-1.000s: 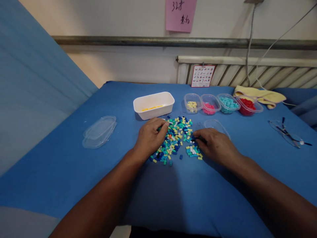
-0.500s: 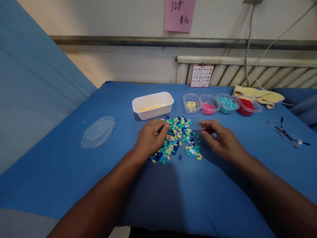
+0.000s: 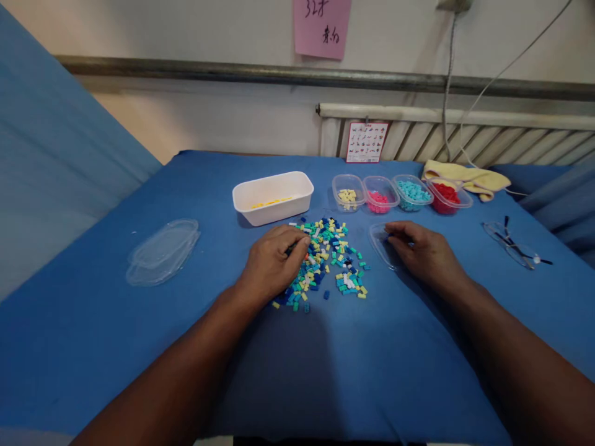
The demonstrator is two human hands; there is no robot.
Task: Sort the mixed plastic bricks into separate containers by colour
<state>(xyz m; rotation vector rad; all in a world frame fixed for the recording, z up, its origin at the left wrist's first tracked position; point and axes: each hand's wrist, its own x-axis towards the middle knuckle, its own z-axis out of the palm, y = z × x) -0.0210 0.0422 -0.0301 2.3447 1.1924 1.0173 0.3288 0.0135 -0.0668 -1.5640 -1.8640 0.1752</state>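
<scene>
4 tubs (image 3: 380, 184) stand right of the bin (image 3: 279, 212), behind the bricks (image 3: 320, 260).

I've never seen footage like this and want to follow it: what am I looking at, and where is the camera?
There is no machine here: a person works bare-handed, and every picture comes from one camera on their head, looking forward and down. On the blue surface lies a pile of small mixed-colour bricks. Beyond it stand a white tub and four clear containers holding pale yellow, pink, light blue and red pieces. The left hand is at the pile's left side; the right hand partly hides a clear lid. Whether either hand pinches a brick is too small to tell.
</scene>
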